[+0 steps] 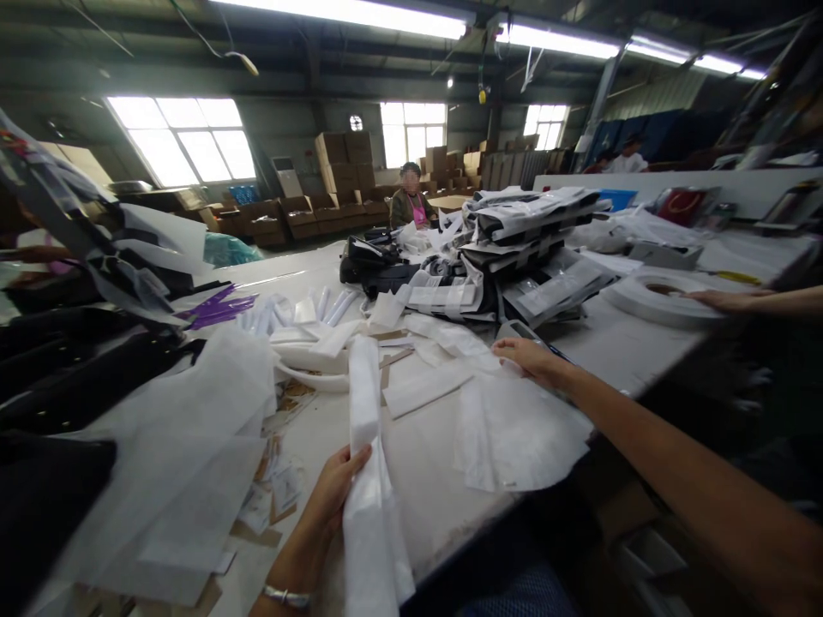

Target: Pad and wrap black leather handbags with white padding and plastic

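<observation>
My left hand grips a long folded white fabric strip that runs from the table's near edge toward the middle; a silver bracelet sits on that wrist. My right hand reaches forward with fingers laid flat on a white fabric sheet spread at the table's right side. Loose white strips and folded pieces lie between and beyond both hands.
Black bags pile at the left. Packed black items in clear wrap stack at the back centre. A white tape roll lies at right, another person's hand on it. A seated person works at the far end. Cardboard boxes line the back wall.
</observation>
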`<state>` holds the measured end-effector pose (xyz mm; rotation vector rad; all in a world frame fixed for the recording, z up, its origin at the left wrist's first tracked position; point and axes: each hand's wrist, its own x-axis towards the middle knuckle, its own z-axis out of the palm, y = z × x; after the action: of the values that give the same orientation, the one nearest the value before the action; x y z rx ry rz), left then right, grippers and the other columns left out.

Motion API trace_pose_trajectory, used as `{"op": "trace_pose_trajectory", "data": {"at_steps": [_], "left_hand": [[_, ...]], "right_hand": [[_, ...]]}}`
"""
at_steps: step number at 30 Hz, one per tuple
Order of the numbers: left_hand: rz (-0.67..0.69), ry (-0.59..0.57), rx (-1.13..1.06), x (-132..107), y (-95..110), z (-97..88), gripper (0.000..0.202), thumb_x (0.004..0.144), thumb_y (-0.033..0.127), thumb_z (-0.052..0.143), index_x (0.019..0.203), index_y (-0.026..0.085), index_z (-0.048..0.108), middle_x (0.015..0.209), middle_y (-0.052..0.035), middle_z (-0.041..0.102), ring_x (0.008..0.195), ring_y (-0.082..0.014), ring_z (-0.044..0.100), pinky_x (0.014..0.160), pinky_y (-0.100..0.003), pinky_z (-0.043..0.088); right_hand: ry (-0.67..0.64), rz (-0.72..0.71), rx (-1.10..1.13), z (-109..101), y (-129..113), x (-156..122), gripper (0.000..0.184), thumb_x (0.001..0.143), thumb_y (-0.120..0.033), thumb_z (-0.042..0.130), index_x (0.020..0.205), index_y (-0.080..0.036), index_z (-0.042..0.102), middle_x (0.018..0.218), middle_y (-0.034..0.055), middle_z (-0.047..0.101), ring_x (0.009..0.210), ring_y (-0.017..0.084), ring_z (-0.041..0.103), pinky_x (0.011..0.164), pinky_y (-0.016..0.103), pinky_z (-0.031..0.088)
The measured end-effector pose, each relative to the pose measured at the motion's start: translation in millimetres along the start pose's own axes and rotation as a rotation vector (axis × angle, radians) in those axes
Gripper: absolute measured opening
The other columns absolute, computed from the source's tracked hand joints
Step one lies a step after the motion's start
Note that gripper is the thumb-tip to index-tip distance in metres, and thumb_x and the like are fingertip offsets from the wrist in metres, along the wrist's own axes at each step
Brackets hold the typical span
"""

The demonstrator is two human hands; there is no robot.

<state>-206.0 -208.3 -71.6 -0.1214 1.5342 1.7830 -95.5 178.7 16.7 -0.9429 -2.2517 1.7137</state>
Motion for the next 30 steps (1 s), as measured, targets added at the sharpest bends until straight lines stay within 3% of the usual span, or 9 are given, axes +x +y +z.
{"op": "trace_pose_trajectory", "data": {"at_steps": [3,5,9,12,16,23,30], "left_hand": [[0.006,0.009,-0.002,0.7,-1.6,-0.6,0.023,0.081,0.019,0.075,0.1,0.009,0.068,0.081,-0.0121,0.075,0.066,-0.0222,0.072,0.059,-0.028,0.058],[0.006,0.009,-0.003,0.9,-2.1,-0.8,0.025,0.081,0.021,0.076,0.101,0.009,0.068,0.082,-0.012,0.075,0.067,-0.0228,0.072,0.058,-0.028,0.058],[0.002,-0.003,-0.008,0.1,-1.6,-0.1,0.029,0.078,0.022,0.079,0.102,0.009,0.068,0.084,-0.0126,0.075,0.068,-0.024,0.072,0.059,-0.029,0.058],[0.001,0.003,-0.018,-0.9,-0.8,1.0,0.028,0.079,0.021,0.078,0.101,0.009,0.068,0.081,-0.012,0.075,0.064,-0.0225,0.071,0.057,-0.028,0.058],[-0.02,0.0,-0.036,-3.9,2.5,2.4,0.023,0.081,0.019,0.075,0.1,0.009,0.068,0.08,-0.0111,0.075,0.06,-0.0194,0.069,0.057,-0.027,0.057],[-0.069,-0.022,-0.059,-10.0,11.1,2.4,0.017,0.083,0.017,0.071,0.096,0.007,0.069,0.082,-0.0126,0.075,0.061,-0.0177,0.068,0.059,-0.026,0.057],[-0.037,-0.049,-0.078,-8.3,8.1,4.7,0.029,0.079,0.021,0.076,0.103,0.008,0.068,0.089,-0.0137,0.075,0.07,-0.0214,0.071,0.065,-0.029,0.057]], "right_hand": [[-0.17,0.046,-0.049,-3.8,6.3,-20.6,0.026,0.064,-0.032,0.083,0.077,-0.015,0.069,0.055,-0.0013,0.058,0.045,0.007,0.04,0.04,0.019,0.023],[-0.201,0.03,-0.046,0.0,7.7,-27.6,0.022,0.062,-0.027,0.084,0.071,-0.014,0.068,0.055,-0.0006,0.06,0.05,0.009,0.045,0.045,0.019,0.03],[-0.098,-0.013,0.035,17.0,6.0,-26.8,0.021,0.073,-0.029,0.077,0.078,-0.017,0.062,0.067,0.0,0.065,0.061,0.011,0.056,0.055,0.02,0.041],[-0.034,0.026,0.116,36.6,3.2,-25.8,0.021,0.084,-0.036,0.066,0.089,-0.02,0.054,0.077,0.0017,0.07,0.06,0.012,0.06,0.053,0.021,0.044],[-0.063,0.097,0.195,75.1,4.0,-37.7,0.018,0.088,-0.033,0.06,0.1,-0.022,0.053,0.086,0.0045,0.074,0.059,0.013,0.062,0.049,0.022,0.046],[-0.351,0.246,0.553,148.5,4.9,-68.7,0.049,0.08,-0.02,0.071,0.126,-0.019,0.055,0.114,0.0089,0.072,0.079,0.012,0.069,0.064,0.02,0.053],[-0.892,0.289,0.723,155.8,-49.1,-92.9,0.049,0.074,-0.008,0.067,0.122,-0.02,0.066,0.132,0.008,0.064,0.08,0.008,0.068,0.064,0.013,0.051]]}}
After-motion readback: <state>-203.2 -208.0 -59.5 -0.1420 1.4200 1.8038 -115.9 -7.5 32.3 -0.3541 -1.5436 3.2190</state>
